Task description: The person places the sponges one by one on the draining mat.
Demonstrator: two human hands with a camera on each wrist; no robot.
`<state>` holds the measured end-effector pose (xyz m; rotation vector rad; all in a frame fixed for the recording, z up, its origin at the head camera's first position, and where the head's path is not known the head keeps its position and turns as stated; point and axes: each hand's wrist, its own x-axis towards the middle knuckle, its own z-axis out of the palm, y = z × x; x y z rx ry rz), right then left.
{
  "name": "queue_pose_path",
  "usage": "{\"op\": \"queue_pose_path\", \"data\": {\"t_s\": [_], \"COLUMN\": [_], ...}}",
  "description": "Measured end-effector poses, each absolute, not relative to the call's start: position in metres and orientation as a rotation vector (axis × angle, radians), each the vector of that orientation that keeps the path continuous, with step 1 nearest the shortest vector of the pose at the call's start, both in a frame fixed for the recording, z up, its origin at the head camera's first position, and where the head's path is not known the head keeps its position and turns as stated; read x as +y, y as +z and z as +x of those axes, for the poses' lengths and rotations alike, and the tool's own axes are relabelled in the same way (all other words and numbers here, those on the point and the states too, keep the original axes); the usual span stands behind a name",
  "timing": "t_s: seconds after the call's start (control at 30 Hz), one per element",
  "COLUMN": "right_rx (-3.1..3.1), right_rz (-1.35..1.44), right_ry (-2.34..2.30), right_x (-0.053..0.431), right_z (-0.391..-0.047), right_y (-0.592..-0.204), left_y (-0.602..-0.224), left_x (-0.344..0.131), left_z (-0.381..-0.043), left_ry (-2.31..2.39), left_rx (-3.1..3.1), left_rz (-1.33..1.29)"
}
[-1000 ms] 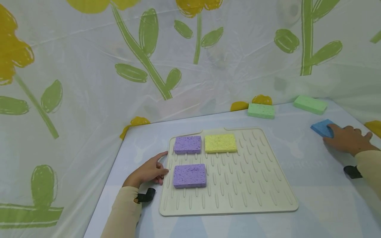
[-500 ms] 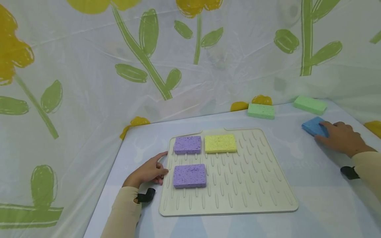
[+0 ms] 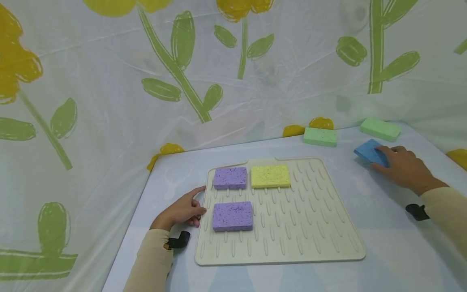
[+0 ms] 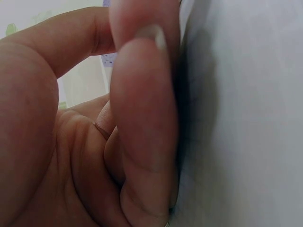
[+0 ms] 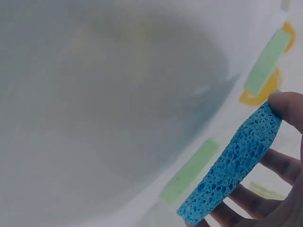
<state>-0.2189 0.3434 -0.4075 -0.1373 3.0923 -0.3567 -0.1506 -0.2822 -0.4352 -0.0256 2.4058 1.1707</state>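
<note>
My right hand (image 3: 406, 168) pinches a blue sponge (image 3: 369, 151) between thumb and fingers, tilted and raised over the table at the right. In the right wrist view the porous side of the blue sponge (image 5: 234, 163) faces the camera. At the far left, my left hand (image 3: 182, 209) rests on the table, its index fingertip and thumb at the left edge of a cream ridged mat (image 3: 299, 227). Two purple sponges (image 3: 230, 177) and a yellow sponge (image 3: 270, 176) lie on this mat. Curled fingers (image 4: 142, 109) fill the left wrist view, close against the table.
Two green sponges stand out at the table's back: one green sponge (image 3: 320, 136) behind the mat, another green sponge (image 3: 380, 129) farther right. A flower-printed sheet (image 3: 277, 97) hangs behind the white table (image 3: 386, 243) and along its left side.
My right hand has lifted the blue sponge off the table and carried it left, toward the mat. The left hand and the sponges on the mat have stayed put.
</note>
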Motion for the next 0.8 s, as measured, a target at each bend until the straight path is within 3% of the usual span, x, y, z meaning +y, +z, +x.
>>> {"op": "queue_pose_path", "data": {"t_s": [0.8], "right_rx": [3.202], "right_rz": [-0.526], "right_ry": [-0.345], "right_x": [0.251], "right_z": [-0.181], "right_y": [-0.406], "left_y": [-0.437], "left_x": [-0.285], "left_z": [-0.151], "left_ry": [1.191], "left_rx": [2.394], "left_rz": [0.017]}}
